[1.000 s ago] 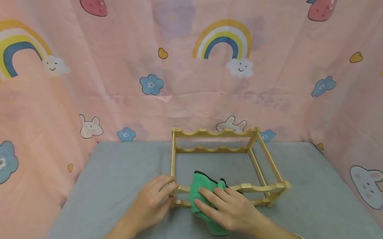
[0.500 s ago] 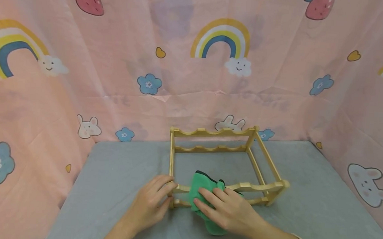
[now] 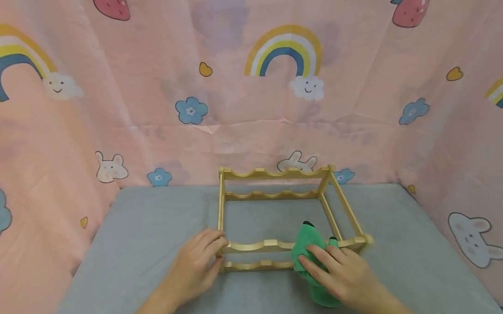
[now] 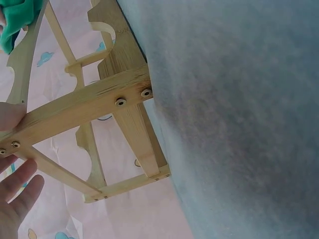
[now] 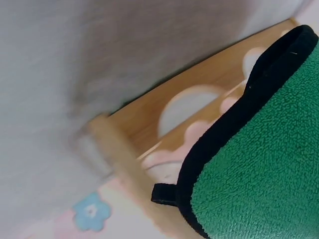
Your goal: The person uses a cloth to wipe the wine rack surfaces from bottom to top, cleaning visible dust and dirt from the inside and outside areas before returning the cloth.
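Observation:
A light wooden rack (image 3: 269, 245) with scalloped rails stands on the grey-covered table. My left hand (image 3: 194, 266) holds its front left corner, the thumb on one side and fingers on the other, as the left wrist view shows. With my right hand (image 3: 349, 277) I grip a green cloth (image 3: 308, 240) with black edging, draped over the upper front rail near the right end. The terry surface of the cloth (image 5: 264, 159) fills much of the right wrist view and hides my right fingers there. Screw heads dot the end bar (image 4: 84, 102) in the left wrist view.
Grey fabric (image 3: 149, 218) covers the table around the rack. A pink curtain (image 3: 245, 101) printed with rainbows, flowers and rabbits hangs behind it and on both sides. The rack's back rails (image 3: 276, 175) stand close to the curtain.
My right hand has slid the green cloth rightward along the front rail, from left of centre to near the right end. The left hand keeps its hold; the whole view has shifted slightly.

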The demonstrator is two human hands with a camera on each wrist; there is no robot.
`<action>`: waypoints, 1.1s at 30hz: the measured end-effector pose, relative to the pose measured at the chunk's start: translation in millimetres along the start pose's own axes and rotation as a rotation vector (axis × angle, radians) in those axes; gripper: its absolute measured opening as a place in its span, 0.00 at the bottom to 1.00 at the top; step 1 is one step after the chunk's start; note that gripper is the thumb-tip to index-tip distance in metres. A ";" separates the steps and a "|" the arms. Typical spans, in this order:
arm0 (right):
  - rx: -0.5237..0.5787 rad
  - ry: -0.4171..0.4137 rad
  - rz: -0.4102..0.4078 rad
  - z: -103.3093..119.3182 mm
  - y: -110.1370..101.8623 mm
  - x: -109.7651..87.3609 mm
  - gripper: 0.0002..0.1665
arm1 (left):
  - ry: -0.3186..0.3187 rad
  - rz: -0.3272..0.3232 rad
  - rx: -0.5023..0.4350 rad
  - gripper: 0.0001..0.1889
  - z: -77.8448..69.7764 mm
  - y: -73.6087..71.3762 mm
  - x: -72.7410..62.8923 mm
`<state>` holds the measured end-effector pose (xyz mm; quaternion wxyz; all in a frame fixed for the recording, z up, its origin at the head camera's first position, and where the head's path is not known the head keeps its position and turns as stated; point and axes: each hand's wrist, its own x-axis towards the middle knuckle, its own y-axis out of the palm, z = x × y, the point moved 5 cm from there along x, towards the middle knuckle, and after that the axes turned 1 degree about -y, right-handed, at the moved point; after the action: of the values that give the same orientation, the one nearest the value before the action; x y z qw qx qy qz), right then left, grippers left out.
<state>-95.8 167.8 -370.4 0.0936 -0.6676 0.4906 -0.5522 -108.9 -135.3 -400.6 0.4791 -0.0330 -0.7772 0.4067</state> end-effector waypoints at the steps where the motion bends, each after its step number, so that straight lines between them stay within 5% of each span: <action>1: 0.000 0.005 0.003 -3.2 -2.8 -3.5 0.24 | 0.001 -0.001 0.001 0.25 0.0 -0.4 0.3; 18: -0.087 0.064 -0.002 -41.7 -46.5 -42.3 0.26 | 0.051 0.025 0.080 0.21 -6.0 -0.4 11.0; 33: -0.128 0.045 -0.054 -84.4 -73.1 2.7 0.27 | 0.060 0.026 0.076 0.18 -11.7 -3.3 2.4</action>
<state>-125.7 237.5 -288.5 0.0248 -0.6727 0.5087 -0.5367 -100.0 -129.4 -394.2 0.4976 -0.0372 -0.7460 0.4411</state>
